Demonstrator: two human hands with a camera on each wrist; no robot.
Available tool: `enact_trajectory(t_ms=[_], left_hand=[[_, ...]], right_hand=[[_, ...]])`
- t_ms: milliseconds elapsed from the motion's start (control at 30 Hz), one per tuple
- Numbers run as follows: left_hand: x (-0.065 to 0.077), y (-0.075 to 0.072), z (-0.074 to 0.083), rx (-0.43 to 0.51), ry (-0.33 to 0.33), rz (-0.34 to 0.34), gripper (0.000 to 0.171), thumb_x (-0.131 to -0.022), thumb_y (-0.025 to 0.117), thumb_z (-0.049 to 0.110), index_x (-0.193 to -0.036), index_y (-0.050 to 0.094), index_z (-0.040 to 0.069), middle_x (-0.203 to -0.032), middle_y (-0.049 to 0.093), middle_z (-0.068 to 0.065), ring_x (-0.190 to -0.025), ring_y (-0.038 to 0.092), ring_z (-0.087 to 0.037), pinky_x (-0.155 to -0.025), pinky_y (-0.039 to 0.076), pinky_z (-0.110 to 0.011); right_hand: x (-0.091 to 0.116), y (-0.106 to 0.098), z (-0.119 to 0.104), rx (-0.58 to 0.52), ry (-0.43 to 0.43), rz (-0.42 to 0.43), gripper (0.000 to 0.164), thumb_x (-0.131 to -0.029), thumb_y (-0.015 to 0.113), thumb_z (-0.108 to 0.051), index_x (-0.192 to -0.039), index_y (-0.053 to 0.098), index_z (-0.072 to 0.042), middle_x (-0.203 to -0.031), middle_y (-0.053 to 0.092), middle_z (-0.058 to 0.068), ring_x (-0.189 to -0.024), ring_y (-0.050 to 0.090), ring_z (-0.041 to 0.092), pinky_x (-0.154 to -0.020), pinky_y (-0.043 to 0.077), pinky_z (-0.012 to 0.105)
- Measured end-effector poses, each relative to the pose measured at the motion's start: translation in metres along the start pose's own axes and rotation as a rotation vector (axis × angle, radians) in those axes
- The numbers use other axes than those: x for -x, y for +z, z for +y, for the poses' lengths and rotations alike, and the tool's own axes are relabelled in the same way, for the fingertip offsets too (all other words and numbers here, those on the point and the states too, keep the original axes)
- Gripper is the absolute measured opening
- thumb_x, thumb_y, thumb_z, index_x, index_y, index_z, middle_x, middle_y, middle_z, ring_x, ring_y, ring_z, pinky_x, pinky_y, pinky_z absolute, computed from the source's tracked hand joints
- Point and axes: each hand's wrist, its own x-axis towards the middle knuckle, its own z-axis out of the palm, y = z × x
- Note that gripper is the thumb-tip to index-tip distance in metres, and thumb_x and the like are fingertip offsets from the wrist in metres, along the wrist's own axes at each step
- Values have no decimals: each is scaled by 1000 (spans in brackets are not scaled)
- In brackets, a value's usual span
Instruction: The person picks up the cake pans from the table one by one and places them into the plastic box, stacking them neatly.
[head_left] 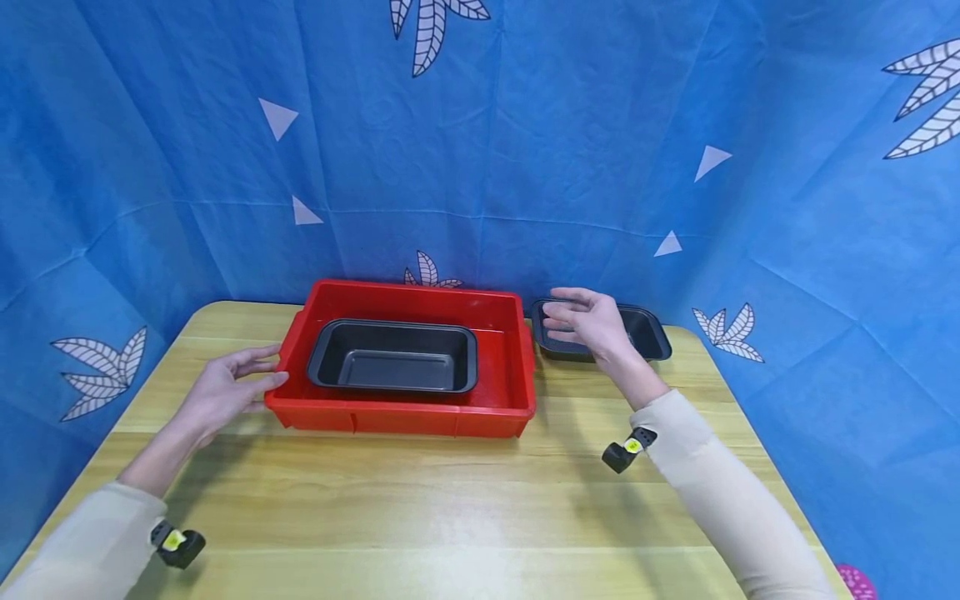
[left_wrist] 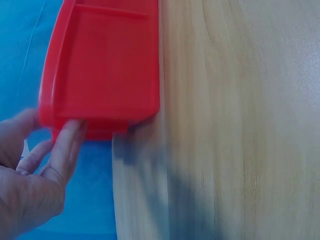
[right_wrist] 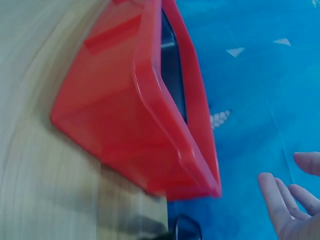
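A red plastic bin (head_left: pixel 405 422) stands at the back of the table. Inside it sits a dark rectangular loaf pan (head_left: pixel 397 369), nearer the bin's left end. My left hand (head_left: pixel 228 383) is at that left end, its fingertips at the end wall with the fingers loosely extended. Up close in the left wrist view, the left hand's fingers (left_wrist: pixel 64 150) overlap the bin's corner below the rim. My right hand (head_left: pixel 596 323), empty with fingers apart, hovers over a second dark loaf pan (head_left: pixel 647 333) to the right of the bin. It covers part of that pan.
A wood-grain table (head_left: pixel 420 508) bears the bin and the second pan. A blue cloth (head_left: pixel 480 150) with leaf prints hangs just behind the table and along its sides. Something pink (head_left: pixel 857 581) shows at the lower right, past the table edge.
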Motion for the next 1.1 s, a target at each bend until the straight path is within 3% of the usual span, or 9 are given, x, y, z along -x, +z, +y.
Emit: enact_trajectory(t_ms=[167,333,533,667,800,1000,1100], left_hand=[[0,0,0,1,3,0,78,-104,66,36,-166,30,4,-158,44,-34,-117,67,-25,-86,67,-35],[0,-1,1,3,-2,-1,79,-104,66,36,-166,30,4,-159,43,-34,-123,65,-33,-86,67,-35],[1,0,1,14,4,-3,78,-104,68,35,-165,31,4,-158,44,-34,-114,66,-22,-86,67,-36],[2,0,2,19,1,-2,77,-104,67,35,-165,31,4,-158,45,-34,-112,67,-18,-86,67,-35],[2,0,2,17,-1,-1,77,-104,67,35,-165,31,4,-158,45,-34,-115,66,-23,-87,67,-36],[2,0,2,22,-2,2,77,-104,67,35,-165,31,5,-158,45,-33,-113,66,-20,-87,67,-35],[2,0,1,22,-4,4,78,-104,67,35,-166,31,5,-159,44,-33,-115,66,-21,-87,67,-35]], right_hand=[[4,-22,4,37,-33,46,51,-105,66,-24,-150,54,-3,-149,60,27,-89,77,3,-93,63,38],[7,-42,18,135,-64,88,56,-105,65,-35,-150,55,-4,-147,61,28,-92,77,5,-86,66,28],[3,-70,41,208,-94,155,58,-105,66,-34,-151,55,-1,-141,65,28,-88,77,3,-78,66,24],[-1,-90,52,250,-102,199,58,-104,68,-34,-149,55,0,-118,75,10,-83,76,1,-75,66,23],[-4,-109,60,285,-86,231,61,-103,68,-35,-150,54,1,-101,69,-13,-78,73,-4,-73,65,22],[-7,-132,69,334,-26,253,66,-104,67,-39,-154,50,-1,-99,66,-14,-75,69,-8,-79,67,27],[-9,-143,75,327,-4,264,67,-104,67,-39,-155,48,1,-90,63,-23,-74,69,-8,-78,66,26]])
